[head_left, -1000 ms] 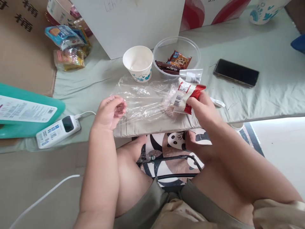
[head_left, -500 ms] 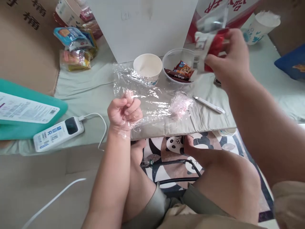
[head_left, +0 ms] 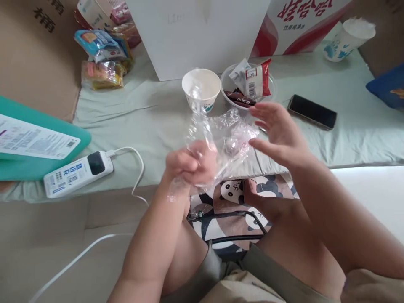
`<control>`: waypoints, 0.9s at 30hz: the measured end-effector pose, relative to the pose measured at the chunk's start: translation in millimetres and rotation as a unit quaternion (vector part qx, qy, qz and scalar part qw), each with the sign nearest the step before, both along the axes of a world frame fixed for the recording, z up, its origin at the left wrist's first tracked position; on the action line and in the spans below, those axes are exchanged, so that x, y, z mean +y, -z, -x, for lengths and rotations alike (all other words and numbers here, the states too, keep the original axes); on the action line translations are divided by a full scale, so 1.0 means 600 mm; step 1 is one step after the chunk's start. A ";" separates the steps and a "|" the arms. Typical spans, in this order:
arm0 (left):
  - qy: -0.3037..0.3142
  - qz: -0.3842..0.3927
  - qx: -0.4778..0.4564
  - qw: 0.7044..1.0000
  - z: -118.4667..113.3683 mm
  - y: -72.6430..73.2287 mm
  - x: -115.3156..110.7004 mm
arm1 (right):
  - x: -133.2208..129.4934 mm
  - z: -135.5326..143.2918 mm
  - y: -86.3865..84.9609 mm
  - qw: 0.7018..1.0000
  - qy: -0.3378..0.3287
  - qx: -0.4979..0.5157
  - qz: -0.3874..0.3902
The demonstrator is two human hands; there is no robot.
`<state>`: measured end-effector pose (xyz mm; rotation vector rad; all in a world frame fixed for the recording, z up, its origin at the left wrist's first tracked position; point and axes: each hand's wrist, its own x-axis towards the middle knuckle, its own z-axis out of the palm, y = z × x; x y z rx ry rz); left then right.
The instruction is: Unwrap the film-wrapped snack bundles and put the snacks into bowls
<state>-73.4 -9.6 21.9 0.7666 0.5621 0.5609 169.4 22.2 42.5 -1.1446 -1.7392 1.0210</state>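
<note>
My left hand (head_left: 192, 164) is closed on a sheet of clear plastic wrap (head_left: 198, 122), which bunches up over the fingers and trails to the right. At its right end lies a crumpled pinkish wad of plastic (head_left: 240, 139). My right hand (head_left: 277, 132) holds nothing; its fingers are apart, just right of that wad. Beyond it stands a clear plastic bowl (head_left: 272, 89) with a red and white snack packet (head_left: 257, 80) on top of dark brown wrapped snacks (head_left: 240, 99). A white paper cup (head_left: 201, 84) is left of the bowl, behind the plastic.
A black phone (head_left: 312, 111) lies at right, near another paper cup (head_left: 350, 40). White boxes (head_left: 202, 38) stand behind. On the left are snack packs (head_left: 102, 59), a green container (head_left: 41, 143) and a white power bank (head_left: 78, 173) with a cable (head_left: 139, 160).
My right hand has let go of the red and white packet, now in the bowl, and come back toward the plastic. My left hand has moved right, gathering the wrap. The phone is now uncovered.
</note>
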 end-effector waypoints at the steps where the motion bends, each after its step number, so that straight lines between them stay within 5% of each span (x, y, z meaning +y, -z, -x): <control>1: 0.059 -0.014 -0.021 0.998 -0.015 -0.004 -0.009 | -0.004 0.008 -0.004 0.999 -0.046 0.026 0.012; 5: 0.180 -0.043 -0.039 0.982 -0.050 -0.023 -0.040 | 0.005 0.041 -0.044 0.979 -0.180 0.081 0.058; 9: 0.055 -0.162 0.027 0.985 -0.022 -0.006 -0.041 | 0.005 0.038 -0.082 0.940 -0.307 0.034 0.149; 12: -0.007 -0.145 0.029 0.989 0.015 0.017 -0.021 | -0.011 0.008 -0.085 0.927 -0.312 0.028 0.205; 18: -0.144 -0.031 0.072 0.986 0.028 -0.006 0.023 | -0.057 -0.045 -0.014 0.942 -0.147 0.209 0.218; 24: -0.086 0.002 0.048 0.995 -0.029 0.000 0.004 | -0.068 -0.030 0.048 0.931 0.183 0.232 0.215; 27: -0.075 -0.011 0.027 0.997 -0.055 0.018 -0.011 | -0.063 -0.024 0.064 0.918 0.239 0.240 0.207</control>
